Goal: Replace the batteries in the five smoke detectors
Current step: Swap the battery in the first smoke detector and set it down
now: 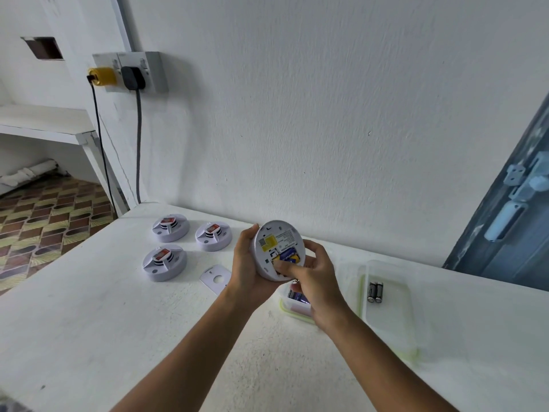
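You've got the smoke detector up at centre frame, its back tilted toward you, the blue battery lying across its open bay. Your left hand cups the left rim; your right hand curls over the lower right, fingertips pressing the battery. Three detectors sit left, white table open below.

A yellow plug and a black plug are sitting side by side in a wall socket, their cables hanging down behind the white tabletop. A patterned tile floor is showing at left beneath a white shelf, and a blue-grey door is standing at right.
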A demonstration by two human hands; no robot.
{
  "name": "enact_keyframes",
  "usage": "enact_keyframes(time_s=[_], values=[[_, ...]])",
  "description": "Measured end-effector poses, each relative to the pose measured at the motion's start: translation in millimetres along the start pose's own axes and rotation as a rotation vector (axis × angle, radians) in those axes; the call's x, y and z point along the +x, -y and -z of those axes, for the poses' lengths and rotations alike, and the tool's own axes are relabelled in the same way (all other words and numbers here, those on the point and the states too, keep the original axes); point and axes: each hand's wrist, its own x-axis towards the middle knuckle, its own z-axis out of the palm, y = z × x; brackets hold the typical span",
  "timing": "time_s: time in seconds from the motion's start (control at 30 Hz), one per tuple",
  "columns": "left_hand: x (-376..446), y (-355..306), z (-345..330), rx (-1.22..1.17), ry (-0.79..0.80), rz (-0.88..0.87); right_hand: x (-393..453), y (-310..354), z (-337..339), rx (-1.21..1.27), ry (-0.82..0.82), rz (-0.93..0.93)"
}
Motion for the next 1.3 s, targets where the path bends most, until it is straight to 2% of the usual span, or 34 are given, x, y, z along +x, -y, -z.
enact_keyframes(time_s=[0.1,0.2,0.53,0.93,1.03,1.13,1.23,1.3], values=[[-3,-6,0,0.048,0.044,0.064,0,5,3,-0.015,0.111,0.098],[-5,-12,-2,0.081,0.068,0.114,0,17,12,0.074,0.188,0.106],[-8,-7,-8,0.112,0.079,0.163,-6,19,21,0.017,0.116,0.186],[-21,0,6,0.061,-0.037,0.104,-10,15,21,-0.077,0.267,0.165],[-30,-12,27,-0.034,-0.043,0.049,-6,11,0,-0.159,0.167,0.191],[-42,-34,66,-0.116,-0.036,-0.012,-3,4,-31,-0.181,0.042,0.323],[-54,-54,107,-0.114,-0.043,-0.018,2,-10,-65,-0.219,0.061,0.341],[-60,-65,135,-0.098,-0.089,-0.005,10,-27,-85,-0.350,0.068,0.357]])
